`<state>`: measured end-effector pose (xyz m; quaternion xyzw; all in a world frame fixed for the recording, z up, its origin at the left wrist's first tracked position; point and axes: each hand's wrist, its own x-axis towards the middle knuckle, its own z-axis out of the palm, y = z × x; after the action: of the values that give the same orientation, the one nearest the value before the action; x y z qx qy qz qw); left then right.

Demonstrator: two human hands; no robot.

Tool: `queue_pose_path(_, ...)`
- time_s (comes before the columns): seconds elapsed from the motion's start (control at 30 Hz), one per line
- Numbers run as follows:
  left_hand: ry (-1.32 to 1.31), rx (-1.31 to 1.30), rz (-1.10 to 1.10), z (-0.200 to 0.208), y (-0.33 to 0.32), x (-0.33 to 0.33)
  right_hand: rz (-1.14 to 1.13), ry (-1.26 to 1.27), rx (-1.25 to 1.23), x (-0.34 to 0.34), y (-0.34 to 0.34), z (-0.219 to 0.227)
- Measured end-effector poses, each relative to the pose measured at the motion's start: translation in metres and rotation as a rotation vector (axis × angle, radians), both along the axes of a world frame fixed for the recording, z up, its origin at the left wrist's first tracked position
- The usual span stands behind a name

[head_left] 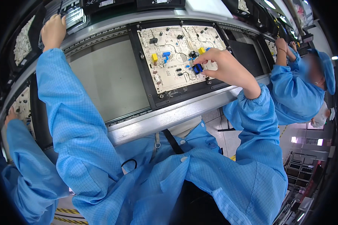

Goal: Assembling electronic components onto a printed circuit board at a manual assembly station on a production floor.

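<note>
My right hand is over a cream circuit board. Its thumb and forefinger pinch a dark blue block-shaped component, which sits at the board's surface; whether it is seated cannot be made out. Yellow blocks, small blue parts and black parts stand on the same board, which lies in a black frame. Up at the far left, my left hand reaches to a tray of clear and silvery packaging. Its fingers are curled together near a thin dark piece, and what they hold is hidden.
The frame rests on a conveyor with a metal front rail. Black bins of small white parts line the far side, and a white slab lies there too. Co-workers in blue work at both sides.
</note>
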<state>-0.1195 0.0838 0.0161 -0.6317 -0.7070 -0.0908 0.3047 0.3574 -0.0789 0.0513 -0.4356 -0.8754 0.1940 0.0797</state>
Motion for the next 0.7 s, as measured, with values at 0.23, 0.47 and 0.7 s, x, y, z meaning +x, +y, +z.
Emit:
queue_pose_path(0.23, -0.328, 0.258, -0.179, -0.01, 0.004, -0.015, 0.039, -0.034, -0.008, -0.005, 0.004, -0.002)
queue_pose_path(0.47, -0.444, 0.356, -0.216, -0.004, 0.003, -0.02, 0.073, -0.03, -0.008, -0.008, 0.005, -0.001)
queue_pose_path(0.7, -0.508, 0.334, -0.292, 0.011, 0.0, -0.016, 0.088, -0.016, 0.083, -0.02, -0.006, 0.002)
